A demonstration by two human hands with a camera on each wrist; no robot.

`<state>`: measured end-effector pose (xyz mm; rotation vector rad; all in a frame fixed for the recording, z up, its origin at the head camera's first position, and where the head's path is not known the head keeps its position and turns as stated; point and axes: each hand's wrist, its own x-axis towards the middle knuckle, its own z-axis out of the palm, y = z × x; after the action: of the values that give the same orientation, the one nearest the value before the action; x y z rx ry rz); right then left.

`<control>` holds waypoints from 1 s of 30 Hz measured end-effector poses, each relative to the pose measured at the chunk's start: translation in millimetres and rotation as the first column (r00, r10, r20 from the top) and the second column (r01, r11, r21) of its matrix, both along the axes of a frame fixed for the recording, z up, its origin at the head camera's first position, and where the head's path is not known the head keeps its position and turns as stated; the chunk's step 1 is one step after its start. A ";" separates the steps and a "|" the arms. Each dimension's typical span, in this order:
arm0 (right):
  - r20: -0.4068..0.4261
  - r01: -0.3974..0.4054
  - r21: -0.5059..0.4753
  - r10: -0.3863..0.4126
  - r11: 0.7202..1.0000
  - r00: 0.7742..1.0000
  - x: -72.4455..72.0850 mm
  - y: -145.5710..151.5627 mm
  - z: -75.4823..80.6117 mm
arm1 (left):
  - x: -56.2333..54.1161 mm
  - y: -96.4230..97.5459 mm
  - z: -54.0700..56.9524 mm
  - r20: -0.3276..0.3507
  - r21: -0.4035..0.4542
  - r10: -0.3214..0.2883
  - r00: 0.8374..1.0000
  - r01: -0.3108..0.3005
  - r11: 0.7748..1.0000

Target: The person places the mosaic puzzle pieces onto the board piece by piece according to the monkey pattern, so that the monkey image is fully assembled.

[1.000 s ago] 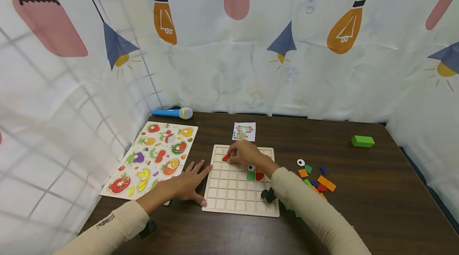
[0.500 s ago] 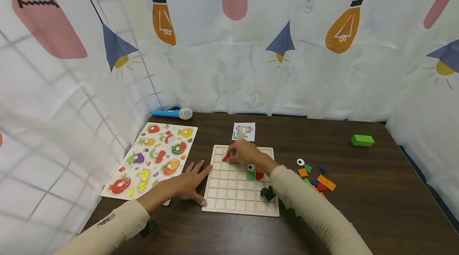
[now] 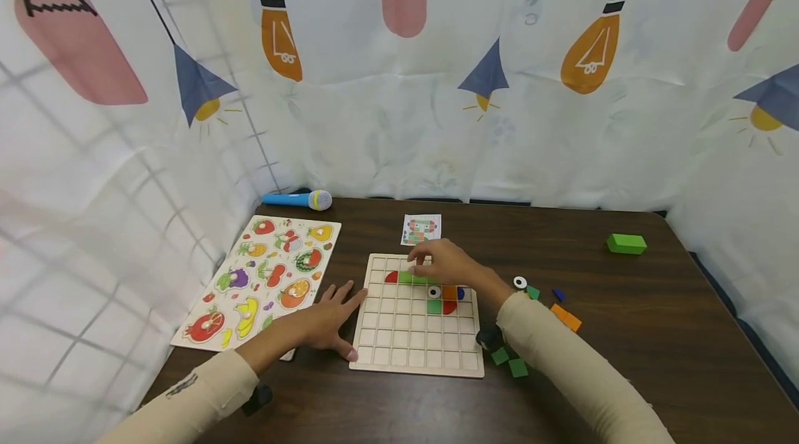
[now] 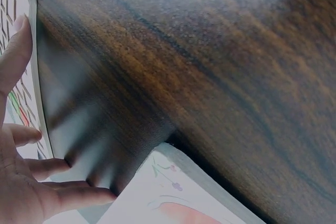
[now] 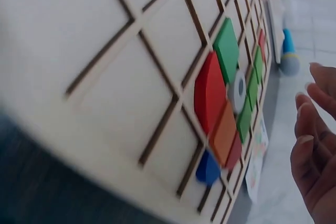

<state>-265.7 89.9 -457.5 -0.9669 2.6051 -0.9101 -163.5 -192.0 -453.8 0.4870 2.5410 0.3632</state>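
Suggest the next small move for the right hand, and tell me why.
Probably reach for a loose dark green piece: the right hand appears empty above the board, many cells there are bare, and that piece lies just beyond the board's right edge.

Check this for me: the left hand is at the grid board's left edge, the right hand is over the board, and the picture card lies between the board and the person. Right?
Not quite: the picture card lies beyond the grid board's far edge, as the head view shows. The left hand and right hand are as you say.
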 end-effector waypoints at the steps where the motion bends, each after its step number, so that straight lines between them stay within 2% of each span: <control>1: 0.003 -0.005 -0.009 0.005 1.000 1.000 0.4 6.6 1.2 | 0.2 -0.3 -0.2 0.001 0.004 0.000 1.000 0.000 1.000; 6: 0.032 0.018 -0.052 -0.017 0.998 0.999 6.0 46.6 6.3 | 1.1 -1.0 -0.9 0.001 0.015 -0.007 1.000 0.007 1.000; 10: 0.051 0.058 -0.072 -0.055 0.996 0.997 15.1 84.9 4.0 | 2.0 -0.8 -0.6 -0.001 0.016 -0.007 1.000 0.007 1.000; 19: 0.006 0.108 0.008 -0.108 0.994 0.994 40.5 160.0 -14.2 | 3.3 -0.2 0.7 -0.004 0.011 -0.009 1.000 0.009 1.000; 24: -0.027 0.112 0.030 -0.111 0.993 0.993 51.7 186.4 -19.1 | 3.0 -0.4 1.1 -0.004 0.006 -0.011 1.000 0.011 1.000; 30: -0.040 0.115 0.067 -0.112 0.991 0.993 56.9 198.3 -20.9 | 1.9 -1.4 2.2 0.000 -0.005 -0.017 1.000 0.017 1.000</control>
<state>-208.7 288.2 -478.3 -0.8331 2.7268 -0.8293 -161.6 -193.4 -451.6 0.5061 2.5355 0.3506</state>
